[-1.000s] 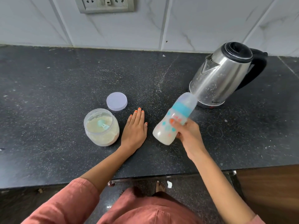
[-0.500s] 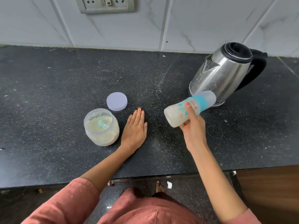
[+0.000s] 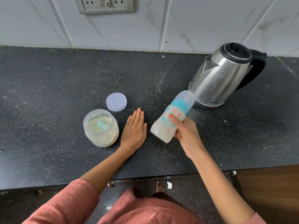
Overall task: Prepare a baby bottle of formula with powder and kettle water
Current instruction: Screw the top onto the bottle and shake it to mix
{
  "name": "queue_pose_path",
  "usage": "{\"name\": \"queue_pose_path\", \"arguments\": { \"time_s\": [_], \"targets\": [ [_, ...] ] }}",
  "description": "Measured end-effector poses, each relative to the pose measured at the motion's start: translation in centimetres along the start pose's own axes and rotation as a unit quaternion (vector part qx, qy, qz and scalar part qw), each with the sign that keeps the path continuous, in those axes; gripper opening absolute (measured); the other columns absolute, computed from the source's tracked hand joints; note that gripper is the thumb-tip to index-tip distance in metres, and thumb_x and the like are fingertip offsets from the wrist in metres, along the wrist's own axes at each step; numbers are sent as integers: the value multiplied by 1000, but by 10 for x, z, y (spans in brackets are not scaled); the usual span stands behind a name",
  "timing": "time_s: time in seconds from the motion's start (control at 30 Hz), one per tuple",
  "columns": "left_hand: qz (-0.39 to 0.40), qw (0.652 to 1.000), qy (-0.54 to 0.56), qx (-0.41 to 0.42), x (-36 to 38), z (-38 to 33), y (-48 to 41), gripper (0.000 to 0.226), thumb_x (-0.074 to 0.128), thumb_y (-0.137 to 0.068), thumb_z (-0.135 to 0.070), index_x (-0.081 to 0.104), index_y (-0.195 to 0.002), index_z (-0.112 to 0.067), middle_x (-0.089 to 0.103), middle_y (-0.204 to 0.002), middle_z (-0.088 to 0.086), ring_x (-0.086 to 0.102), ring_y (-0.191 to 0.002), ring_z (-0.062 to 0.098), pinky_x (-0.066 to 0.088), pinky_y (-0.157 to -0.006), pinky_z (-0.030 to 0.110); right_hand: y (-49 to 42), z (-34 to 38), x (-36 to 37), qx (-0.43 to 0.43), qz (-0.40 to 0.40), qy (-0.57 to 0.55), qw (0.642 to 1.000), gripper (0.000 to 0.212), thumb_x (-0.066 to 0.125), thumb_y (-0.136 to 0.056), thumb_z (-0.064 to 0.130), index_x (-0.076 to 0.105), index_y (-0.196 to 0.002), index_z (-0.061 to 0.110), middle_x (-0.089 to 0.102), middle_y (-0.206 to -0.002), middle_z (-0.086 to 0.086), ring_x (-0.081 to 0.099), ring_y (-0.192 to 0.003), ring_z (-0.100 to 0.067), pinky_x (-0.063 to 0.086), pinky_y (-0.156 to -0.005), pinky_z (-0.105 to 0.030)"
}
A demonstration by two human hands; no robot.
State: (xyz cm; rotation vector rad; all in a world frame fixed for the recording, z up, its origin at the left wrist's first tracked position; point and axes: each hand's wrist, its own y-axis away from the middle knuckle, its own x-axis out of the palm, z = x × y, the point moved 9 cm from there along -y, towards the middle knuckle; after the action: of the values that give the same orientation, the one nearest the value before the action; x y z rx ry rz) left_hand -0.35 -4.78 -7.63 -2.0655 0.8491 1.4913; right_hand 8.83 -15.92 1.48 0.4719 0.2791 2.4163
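Holding bottle (image 3: 163, 126) clear of the table (image 3: 48, 88) in right hand (image 3: 186, 135), fingers curled round its lower half. Cap end tilted up and away toward the kettle (image 3: 221, 78), base toward the body. Milky inside and blurred at the cap end: likely mid-shake to mix powder and water, hence the slant and the firm wrap low down. Capped, teal collar on, so little risk of spill.

Resting left hand (image 3: 134, 131) flat on the table, fingers straight and together, gripping nothing. Parked between jar (image 3: 101, 139) and bottle, probably for balance and to keep out of the swing.

Left open: jar of powder just beside left hand, scoop (image 3: 102, 125) lying in the powder, lid (image 3: 116, 101) flat on the table just behind, apart from the jar. Suggests dosing done, tidying not yet.

Standing back right: kettle, lid down, spout toward the bottle; touching the cap or not, cannot tell.

Remaining, by guess: finish mixing, set bottle down, close jar
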Motion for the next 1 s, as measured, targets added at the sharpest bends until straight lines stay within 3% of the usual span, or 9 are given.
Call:
{"name": "queue_pose_path", "arguments": {
  "time_s": [0.1,0.17,0.23,0.3,0.47,0.67,0.87,0.93,1.0],
  "targets": [
    [4,1000,7,0,0,-1,1,51,15,-101,-28,6,-146,-6,1,-156,9,-1,-144,20,-2,-115,31,8,-1,5,2,53,106,993,17,69,-69,11,64,-84,19,72,-74,8,67,-76,-8,55,-70,-23],
    [1,1000,7,-1,-1,-1,1,51,15,-101,-28,6,-146,-7,1,-156,8,0,-144,19,-2,-116,30,2,9,-1,-19,19,-1,1000,24,67,-64,22,63,-87,18,72,-75,9,67,-75,-6,56,-68,-22],
    [-2,1000,9,-1,-1,-1,1,51,18,-101,-27,6,-147,-7,1,-156,7,-1,-144,18,-2,-116,30,-7,14,-12,-28,-50,-134,989,20,63,-73,23,61,-93,19,71,-83,8,67,-79,-4,56,-72,-24],
    [-2,1000,9,-2,-2,-1,1,52,19,-101,-27,6,-147,-7,1,-156,7,-1,-144,18,-3,-116,30,-10,11,-15,-30,-84,-169,982,10,57,-85,18,59,-94,21,68,-90,6,66,-81,-3,55,-75,-25],
    [11,1000,8,0,-1,-1,1,52,19,-101,-27,4,-147,-7,-1,-156,9,-2,-144,19,-4,-116,30,3,-2,5,0,27,87,996,17,69,-72,11,64,-86,20,71,-78,9,66,-81,-10,54,-71,-22],
    [-7,1000,9,1,-1,-1,1,51,18,-101,-27,7,-147,-7,2,-156,7,0,-144,19,-4,-115,29,-10,9,-18,-39,-92,-166,981,16,57,-86,13,58,-101,19,67,-94,5,67,-80,-2,56,-74,-24],
    [8,1000,8,0,3,0,-1,62,1,-92,-36,8,-146,-6,4,-156,10,2,-144,21,-2,-115,31,9,-2,6,-7,54,122,991,26,72,-67,8,64,-88,20,71,-80,8,66,-79,-6,54,-71,-22],
    [3,1000,8,-2,2,0,-1,53,12,-99,-31,8,-146,-6,4,-156,9,2,-144,20,-2,-115,30,4,7,0,-26,19,23,999,28,70,-64,15,64,-90,18,72,-79,8,67,-78,-5,56,-72,-24],
    [-5,1000,6,-2,0,0,0,51,19,-101,-27,8,-146,-6,4,-156,8,2,-144,20,-3,-115,30,-6,11,-12,-35,-46,-123,991,23,61,-78,15,60,-101,16,70,-90,6,66,-82,-5,56,-73,-24]
  ]
}}
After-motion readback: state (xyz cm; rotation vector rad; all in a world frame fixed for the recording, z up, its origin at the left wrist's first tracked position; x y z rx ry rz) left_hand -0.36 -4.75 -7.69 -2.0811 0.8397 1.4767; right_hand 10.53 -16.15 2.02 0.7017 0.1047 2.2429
